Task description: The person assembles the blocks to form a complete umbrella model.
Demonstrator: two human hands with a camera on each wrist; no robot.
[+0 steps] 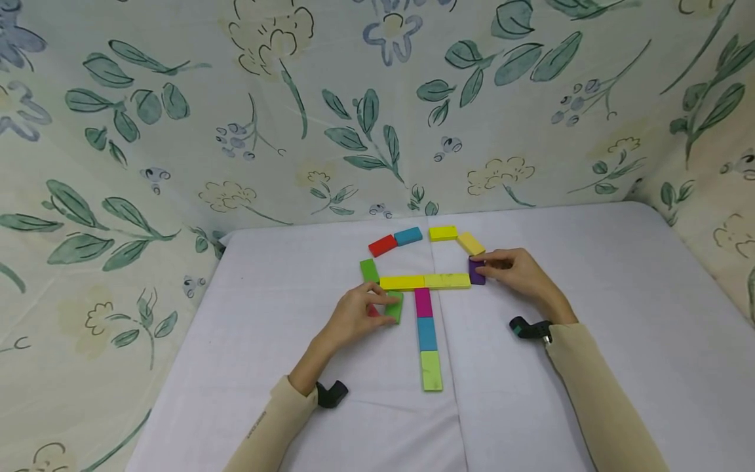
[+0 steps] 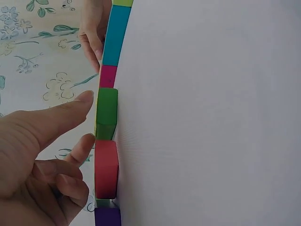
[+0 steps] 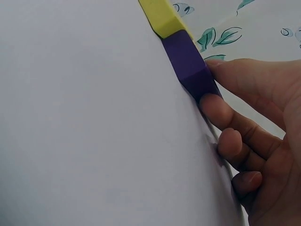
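Note:
My left hand (image 1: 352, 316) hovers over a green block (image 1: 395, 308), thumb and index fingertip near its two ends. In the left wrist view, those fingertips look just off the green block (image 2: 107, 113), with the other fingers loosely curled. Beside it stands a red block (image 2: 106, 169), partly covered by the hand in the head view. A purple block (image 2: 107, 216) shows at that view's bottom edge. My right hand (image 1: 523, 276) pinches another purple block (image 3: 190, 63) between thumb and index finger, at the right end of the yellow row. A yellow block (image 3: 162, 18) lies close to it.
Two yellow blocks (image 1: 425, 282) form a crossbar. Magenta (image 1: 423, 303), blue (image 1: 427, 334) and lime (image 1: 431, 371) blocks run down from it. Above lie green (image 1: 369, 270), red (image 1: 383, 246), blue (image 1: 408, 236) and yellow (image 1: 443, 233) blocks on the white cloth (image 1: 248, 367). A floral curtain (image 1: 265, 157) hangs behind.

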